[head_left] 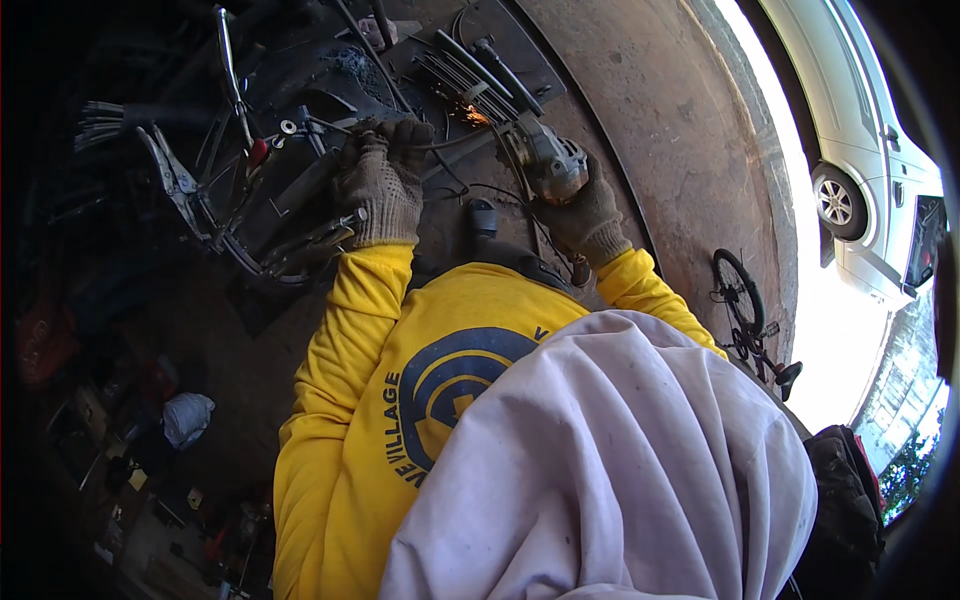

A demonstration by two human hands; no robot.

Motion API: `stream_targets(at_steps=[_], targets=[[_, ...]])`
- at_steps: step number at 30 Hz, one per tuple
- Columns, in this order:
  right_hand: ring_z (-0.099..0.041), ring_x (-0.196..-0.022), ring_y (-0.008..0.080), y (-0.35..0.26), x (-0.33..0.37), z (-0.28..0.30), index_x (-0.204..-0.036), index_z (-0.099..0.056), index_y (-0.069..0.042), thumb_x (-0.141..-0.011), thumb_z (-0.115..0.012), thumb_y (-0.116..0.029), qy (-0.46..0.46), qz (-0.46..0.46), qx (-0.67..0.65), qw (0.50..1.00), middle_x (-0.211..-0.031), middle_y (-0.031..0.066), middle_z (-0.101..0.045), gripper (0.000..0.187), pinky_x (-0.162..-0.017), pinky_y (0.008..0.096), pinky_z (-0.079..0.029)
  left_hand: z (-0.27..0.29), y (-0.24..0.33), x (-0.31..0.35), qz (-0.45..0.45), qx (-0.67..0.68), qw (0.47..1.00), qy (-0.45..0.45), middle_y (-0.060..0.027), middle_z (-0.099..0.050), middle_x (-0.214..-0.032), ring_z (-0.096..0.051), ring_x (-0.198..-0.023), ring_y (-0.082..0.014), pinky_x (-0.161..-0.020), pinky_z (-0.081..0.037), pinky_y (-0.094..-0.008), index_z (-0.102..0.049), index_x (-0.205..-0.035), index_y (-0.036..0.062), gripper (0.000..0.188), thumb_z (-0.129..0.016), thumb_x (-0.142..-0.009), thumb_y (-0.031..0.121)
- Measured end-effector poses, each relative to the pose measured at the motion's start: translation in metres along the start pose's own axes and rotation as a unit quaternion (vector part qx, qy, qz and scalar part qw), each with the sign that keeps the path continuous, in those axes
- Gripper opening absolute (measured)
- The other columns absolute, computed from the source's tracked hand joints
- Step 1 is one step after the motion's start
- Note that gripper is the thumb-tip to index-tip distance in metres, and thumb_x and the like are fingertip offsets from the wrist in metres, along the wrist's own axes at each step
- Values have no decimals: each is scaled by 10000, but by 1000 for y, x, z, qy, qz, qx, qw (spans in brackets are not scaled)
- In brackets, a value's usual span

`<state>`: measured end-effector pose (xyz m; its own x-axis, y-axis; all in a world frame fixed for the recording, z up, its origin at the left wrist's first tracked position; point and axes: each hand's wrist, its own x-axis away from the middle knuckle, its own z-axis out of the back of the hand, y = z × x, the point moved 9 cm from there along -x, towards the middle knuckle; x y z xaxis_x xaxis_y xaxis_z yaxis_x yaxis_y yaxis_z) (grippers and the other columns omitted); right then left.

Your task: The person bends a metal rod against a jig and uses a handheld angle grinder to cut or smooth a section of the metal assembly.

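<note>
My right hand (582, 212), in a knitted work glove, is closed round the body of an angle grinder (548, 165). Orange sparks (475, 114) show beside the tool, close to the ends of several thin metal rods (465, 86) lying side by side on the dark worktable (545, 75). My left hand (383, 190), gloved too, is closed round a thin metal rod (452, 143) that runs out toward the grinder. Whether the rod touches the disc cannot be made out.
Locking pliers (172, 172) and a clamp with a red part (258, 152) stand left of my left hand, among other dark metal pieces. A cable (495, 187) loops below the grinder. To the right are a bicycle (742, 295) and a white vehicle (850, 120).
</note>
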<state>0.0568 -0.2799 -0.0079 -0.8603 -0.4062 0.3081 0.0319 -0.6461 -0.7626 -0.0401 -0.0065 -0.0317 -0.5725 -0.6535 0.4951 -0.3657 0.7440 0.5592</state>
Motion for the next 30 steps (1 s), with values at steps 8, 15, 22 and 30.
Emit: stream_targets(at_steps=[8,15,22,30], targets=[[-594,-1235,364,-6,0,1,-1463,-351,-80,-695,-896,-273,-12,-28,-9,1000,-1367,214,-579,961,-1076,422,-478,1,-2,-2,25,20,999,-14,-147,-680,-1036,-696,-990,-351,-944,-587,-556,-607,-1106,21,135,-529,-998,43],[-592,-1239,370,0,-3,-2,-1459,-355,-72,-681,-896,-275,-10,-18,-10,1000,-1348,217,-591,969,-1070,423,-480,-6,1,3,19,-22,1000,6,-111,-689,-1008,-699,-984,-299,-940,-599,-510,-618,-1091,44,131,-520,-1004,42],[-607,-1215,347,39,-7,4,-1403,-429,-72,-657,-893,-301,32,-63,-69,995,-1304,183,-623,907,-1038,410,-484,-4,-8,0,86,40,995,-35,-157,-709,-1070,-712,-995,-302,-944,-603,-479,-648,-1084,25,167,-495,-1027,61],[-634,-1160,300,48,-9,23,-1359,-470,-86,-685,-881,-287,69,-56,-107,990,-1267,140,-639,815,-1010,403,-495,-29,-21,13,191,168,945,-208,-195,-695,-1172,-701,-1061,-302,-989,-575,-444,-632,-1198,-28,275,-446,-1039,98]])
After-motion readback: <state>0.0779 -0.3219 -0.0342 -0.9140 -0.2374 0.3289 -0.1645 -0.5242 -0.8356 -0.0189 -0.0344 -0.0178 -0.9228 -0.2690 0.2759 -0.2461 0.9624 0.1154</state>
